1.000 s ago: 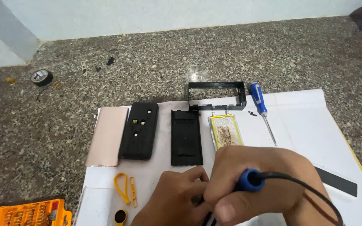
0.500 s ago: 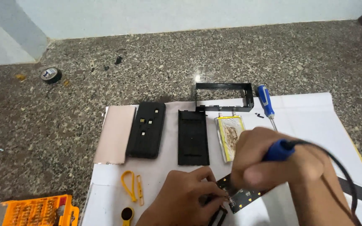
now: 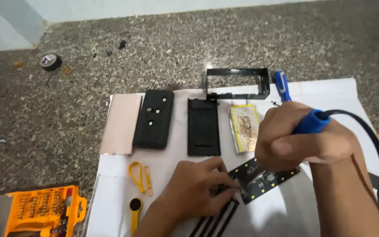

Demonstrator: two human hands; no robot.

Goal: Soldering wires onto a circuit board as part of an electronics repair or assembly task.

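My right hand (image 3: 301, 140) grips a blue-handled soldering iron (image 3: 313, 121) with a black cable, its tip pointing down at a black circuit board (image 3: 266, 180) on the white paper. My left hand (image 3: 198, 186) rests beside the board's left end, fingertips pinching something thin and black against it; what exactly is hidden. Thin black strips (image 3: 218, 217) lie under that hand. Behind the hands lie a black casing (image 3: 154, 118), a black tray part (image 3: 203, 127) and a flat pouch battery (image 3: 245, 127).
A black rectangular frame (image 3: 237, 81) and a blue screwdriver (image 3: 281, 83) lie at the paper's (image 3: 330, 92) far edge. A pinkish panel (image 3: 121, 123) lies left. Yellow pry tools (image 3: 137, 177), an orange bit set (image 3: 42, 208) and a tape roll (image 3: 50, 60) sit on the speckled floor.
My right hand with the iron has shifted right and slightly up. The circuit board, hidden a second ago, now shows between my hands. The view has drifted right.
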